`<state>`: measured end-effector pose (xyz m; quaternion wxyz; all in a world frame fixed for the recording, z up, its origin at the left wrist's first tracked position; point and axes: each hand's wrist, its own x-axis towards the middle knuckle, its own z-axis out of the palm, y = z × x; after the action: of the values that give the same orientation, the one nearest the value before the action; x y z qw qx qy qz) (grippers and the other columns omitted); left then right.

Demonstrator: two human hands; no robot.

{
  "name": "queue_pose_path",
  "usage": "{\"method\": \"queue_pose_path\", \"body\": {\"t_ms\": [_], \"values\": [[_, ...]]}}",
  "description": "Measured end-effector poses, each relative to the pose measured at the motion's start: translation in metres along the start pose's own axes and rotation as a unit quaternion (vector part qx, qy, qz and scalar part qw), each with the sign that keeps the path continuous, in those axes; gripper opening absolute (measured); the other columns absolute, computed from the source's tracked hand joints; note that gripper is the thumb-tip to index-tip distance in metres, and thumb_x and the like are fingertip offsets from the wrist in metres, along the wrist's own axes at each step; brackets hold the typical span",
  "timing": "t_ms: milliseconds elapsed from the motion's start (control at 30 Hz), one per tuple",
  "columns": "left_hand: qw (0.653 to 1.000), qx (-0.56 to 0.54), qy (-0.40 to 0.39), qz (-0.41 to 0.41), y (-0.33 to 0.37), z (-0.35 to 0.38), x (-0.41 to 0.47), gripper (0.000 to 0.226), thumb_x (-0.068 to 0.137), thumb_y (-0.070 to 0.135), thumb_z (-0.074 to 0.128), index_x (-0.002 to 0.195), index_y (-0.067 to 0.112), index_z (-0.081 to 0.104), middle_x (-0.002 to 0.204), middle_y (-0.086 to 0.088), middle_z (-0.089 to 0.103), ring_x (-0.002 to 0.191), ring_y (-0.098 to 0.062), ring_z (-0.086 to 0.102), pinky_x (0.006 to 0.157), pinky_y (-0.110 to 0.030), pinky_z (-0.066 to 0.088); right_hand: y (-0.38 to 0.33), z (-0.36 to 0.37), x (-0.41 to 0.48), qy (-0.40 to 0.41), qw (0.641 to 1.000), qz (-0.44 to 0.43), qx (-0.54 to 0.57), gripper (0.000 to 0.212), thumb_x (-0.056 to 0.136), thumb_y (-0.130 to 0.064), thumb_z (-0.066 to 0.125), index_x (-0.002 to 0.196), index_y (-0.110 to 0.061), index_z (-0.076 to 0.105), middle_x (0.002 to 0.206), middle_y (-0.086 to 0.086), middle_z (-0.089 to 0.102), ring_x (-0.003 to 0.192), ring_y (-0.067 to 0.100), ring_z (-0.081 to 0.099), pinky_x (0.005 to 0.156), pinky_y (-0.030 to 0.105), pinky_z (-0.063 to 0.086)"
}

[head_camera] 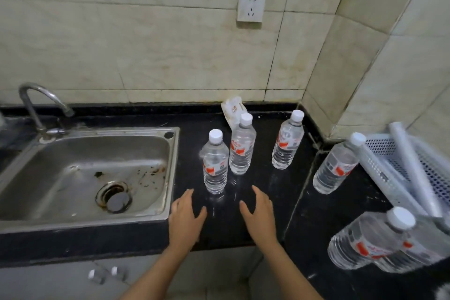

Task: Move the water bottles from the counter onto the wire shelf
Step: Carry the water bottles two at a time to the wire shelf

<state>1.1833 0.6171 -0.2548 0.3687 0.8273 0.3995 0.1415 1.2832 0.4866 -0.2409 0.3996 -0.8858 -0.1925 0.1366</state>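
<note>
Bottles, look: clear plastic water bottles with ribbed bodies, white screw caps and red-and-white labels, all full and capped.
First bottle (215, 165): upright on the black counter (243, 229), just beside the sink's right rim, nearest the hands.
Second bottle (242, 148): upright just behind and to the right of the first, close but whether they touch cannot be told; a crumpled white packet (232, 109) leans behind it at the counter's back edge.
Third bottle (287, 143): upright and apart from the pair, toward the counter's back right corner.
Fourth bottle (334, 168): upright on the counter's right-hand run, just beside the wire shelf.
Fifth bottle (372, 243): at the counter's near right corner; a second clear body seems pressed against its right side, too blurred to be sure.
Left hand (186, 219): palm down at the counter's front edge, fingers spread and straight, holding nothing.
Right hand (259, 214): alongside at the same edge, fingers apart, empty; the first bottle stands just beyond the gap between the two hands.
Sink (85, 165): stainless steel basin set in the counter's left part, stained around the drain, a strainer (114, 198) in its floor, a curved tap (41, 102) at the back.
Wire shelf (389, 151): white perforated rack at the counter's far right edge, white tubes (414, 173) lying across it; no bottle on it.
</note>
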Motion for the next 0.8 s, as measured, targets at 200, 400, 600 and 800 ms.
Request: {"method": "queue_pose_path", "body": {"t_ms": [200,400,600,800], "values": [[0.998,-0.03,-0.025,-0.044,0.002,0.011,0.033,0.075,0.077,0.025,0.069,0.14,0.011,0.031,0.144,-0.01,0.04,0.134,-0.025,0.034,0.11,-0.038,0.031,0.009,0.003,0.033,-0.018,0.999,0.024,0.014,0.056,0.09,-0.027,0.054,0.14,-0.015,0.031,0.144,0.003,0.038,0.133,0.017,0.031,0.107,0.027,0.028],[0.995,-0.08,-0.064,-0.013,0.013,0.012,0.08,0.094,0.063,0.026,0.08,0.141,0.016,0.028,0.142,-0.008,0.042,0.132,-0.023,0.038,0.108,-0.04,0.035,0.005,0.012,0.055,-0.007,0.999,0.05,0.019,0.056,0.09,-0.026,0.055,0.139,-0.016,0.032,0.144,0.004,0.038,0.133,0.018,0.032,0.106,0.027,0.029],[0.958,-0.216,-0.188,0.026,0.026,0.01,0.124,0.091,0.044,0.031,0.08,0.124,0.037,0.037,0.118,0.014,0.056,0.11,-0.007,0.054,0.096,-0.028,0.042,-0.016,0.011,0.086,0.049,0.996,0.062,0.032,0.055,0.088,-0.021,0.057,0.137,-0.012,0.035,0.141,0.008,0.042,0.131,0.021,0.035,0.106,0.028,0.028],[0.953,-0.239,-0.185,-0.001,0.028,0.007,0.147,0.077,0.057,0.011,0.082,0.123,0.026,0.045,0.102,0.008,0.062,0.095,-0.011,0.061,0.088,-0.03,0.047,-0.038,0.027,0.11,0.11,0.983,0.1,0.104,0.075,0.08,-0.019,0.067,0.142,-0.014,0.025,0.141,0.01,0.041,0.13,0.022,0.039,0.107,0.036,0.036]]}}
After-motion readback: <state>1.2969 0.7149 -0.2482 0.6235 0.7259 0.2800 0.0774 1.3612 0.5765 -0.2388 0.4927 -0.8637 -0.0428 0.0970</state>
